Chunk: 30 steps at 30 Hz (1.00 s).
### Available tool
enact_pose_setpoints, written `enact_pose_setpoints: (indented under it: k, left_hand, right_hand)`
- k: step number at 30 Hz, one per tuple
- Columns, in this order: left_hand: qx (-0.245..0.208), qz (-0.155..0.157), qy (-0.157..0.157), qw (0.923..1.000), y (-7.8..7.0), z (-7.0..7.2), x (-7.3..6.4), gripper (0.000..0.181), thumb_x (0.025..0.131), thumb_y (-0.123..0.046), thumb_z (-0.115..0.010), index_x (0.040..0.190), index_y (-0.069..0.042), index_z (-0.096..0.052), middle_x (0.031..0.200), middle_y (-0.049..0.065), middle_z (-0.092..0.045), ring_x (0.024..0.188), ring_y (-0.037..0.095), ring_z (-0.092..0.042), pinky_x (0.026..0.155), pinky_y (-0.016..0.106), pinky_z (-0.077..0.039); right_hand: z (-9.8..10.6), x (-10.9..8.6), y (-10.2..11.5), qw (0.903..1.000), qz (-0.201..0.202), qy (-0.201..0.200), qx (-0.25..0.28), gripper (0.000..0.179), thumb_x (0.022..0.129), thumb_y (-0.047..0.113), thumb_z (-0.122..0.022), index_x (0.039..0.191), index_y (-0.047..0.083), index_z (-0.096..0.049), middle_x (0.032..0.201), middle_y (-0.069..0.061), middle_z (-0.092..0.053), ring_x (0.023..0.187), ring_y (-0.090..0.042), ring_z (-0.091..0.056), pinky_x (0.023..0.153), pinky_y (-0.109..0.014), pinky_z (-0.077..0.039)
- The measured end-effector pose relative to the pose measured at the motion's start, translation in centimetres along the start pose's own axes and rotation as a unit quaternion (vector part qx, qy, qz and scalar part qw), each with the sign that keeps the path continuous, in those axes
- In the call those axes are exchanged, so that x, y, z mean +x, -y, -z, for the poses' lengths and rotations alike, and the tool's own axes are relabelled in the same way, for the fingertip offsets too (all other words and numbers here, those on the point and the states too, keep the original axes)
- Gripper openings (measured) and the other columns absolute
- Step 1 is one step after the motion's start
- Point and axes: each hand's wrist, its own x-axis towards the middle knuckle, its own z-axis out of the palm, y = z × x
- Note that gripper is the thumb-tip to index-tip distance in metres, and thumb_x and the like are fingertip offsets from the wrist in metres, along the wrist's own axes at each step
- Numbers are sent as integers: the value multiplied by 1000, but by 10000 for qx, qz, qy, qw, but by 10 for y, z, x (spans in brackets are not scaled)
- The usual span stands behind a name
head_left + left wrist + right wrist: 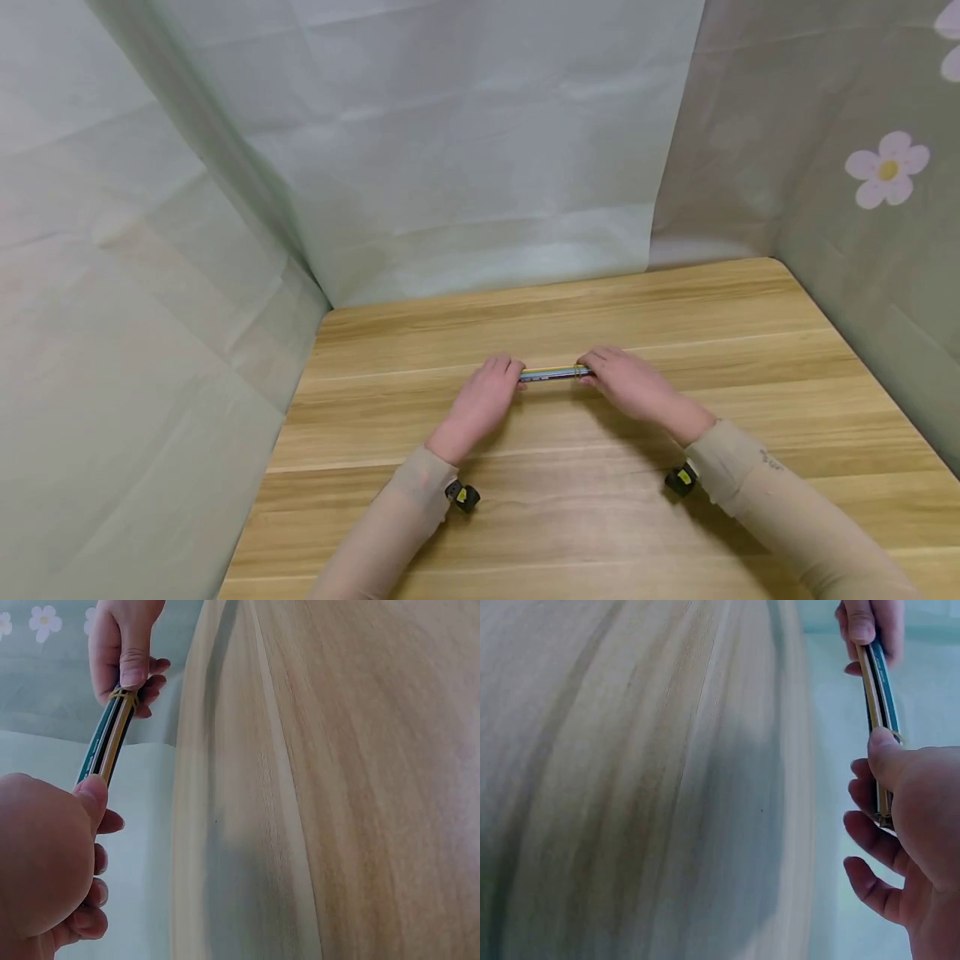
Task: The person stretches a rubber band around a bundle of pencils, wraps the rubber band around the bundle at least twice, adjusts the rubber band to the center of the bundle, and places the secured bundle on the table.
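Note:
A slim bundle of pencils [553,373], with yellow, green and black sides showing, spans the gap between the two hands above the table. My left hand [486,398] grips one end, its thumb pressed along the pencils in the left wrist view. At the other end, my right hand [633,387] pinches the bundle between thumb and fingers. A thin yellowish rubber band [124,697] circles the pencils right by the right thumb. In the right wrist view, pencil ends [885,820] stick out below the right thumb, and the lower fingers of that hand are spread loosely.
The wood-grain table [555,517] lies under both arms. Pale cloth walls [480,150] stand behind it and on both sides, the right one printed with white flowers [888,170]. Small black devices [681,480] are strapped at both wrists.

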Motion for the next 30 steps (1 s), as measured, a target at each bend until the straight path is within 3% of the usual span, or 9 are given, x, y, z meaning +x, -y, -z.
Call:
enact_pose_setpoints:
  k: [6,9,12,15,19,21,24,27,30]
  left_hand:
    - [124,-235,56,9996,-4,-4,5,26,112,-25,-59,126,-3,-63,106,8,-63,96,23,-62,84,36,-57]
    - [33,-306,72,9995,-6,-6,6,27,112,-25,-58,126,-3,-63,107,8,-64,96,23,-63,85,36,-57]
    - [74,-67,96,9999,-4,-6,3,26,112,-26,-57,125,-4,-63,111,9,-66,103,25,-64,92,41,-55]
    - [442,190,128,9988,-1,-5,1,24,112,-28,-57,125,-8,-64,114,7,-68,107,25,-63,94,44,-52]
    - [790,168,143,9966,1,-6,1,19,113,-27,-55,119,-11,-63,110,4,-67,102,22,-61,88,41,-49]
    - [760,75,114,9970,1,-6,2,16,113,-24,-55,116,-10,-62,108,4,-66,100,22,-60,89,41,-50]
    - [590,-15,113,9982,2,-7,2,12,112,-20,-56,114,-9,-61,107,5,-65,100,23,-60,93,41,-51]
    - [438,72,154,9989,4,-7,1,8,111,-17,-59,111,-9,-61,107,5,-65,102,23,-60,96,40,-50]
    - [431,99,137,9989,4,-8,0,8,111,-18,-59,110,-9,-59,105,5,-64,99,23,-59,92,39,-50]
  right_hand:
    - [-1,10,13,9976,265,213,-605,35,109,33,-64,130,5,-67,124,-10,-70,120,-33,-66,103,-56,-51]
    - [-2,14,15,9971,401,293,-582,41,108,38,-65,133,6,-67,129,-12,-70,124,-35,-64,105,-59,-49]
    - [1,12,9,9984,166,163,-514,44,102,41,-74,131,8,-70,131,-11,-70,125,-36,-62,106,-61,-47]
    - [7,9,2,9976,-44,29,-692,39,97,40,-81,121,10,-76,124,-7,-72,121,-34,-64,103,-61,-48]
    - [5,11,4,9957,288,39,-877,33,100,39,-77,114,9,-76,117,-7,-72,116,-34,-66,98,-60,-51]
    - [1,12,8,9957,427,56,-820,33,104,38,-72,116,8,-73,118,-9,-71,118,-35,-65,97,-60,-51]
    - [-4,12,11,9973,327,60,-648,32,106,37,-69,119,8,-71,120,-8,-70,119,-34,-64,98,-59,-51]
    - [-6,11,12,9977,91,15,-668,31,106,36,-70,121,9,-72,121,-6,-70,121,-32,-64,100,-58,-50]
    - [-6,14,14,9967,108,40,-799,34,106,36,-69,123,7,-71,123,-9,-70,122,-33,-63,103,-59,-50]
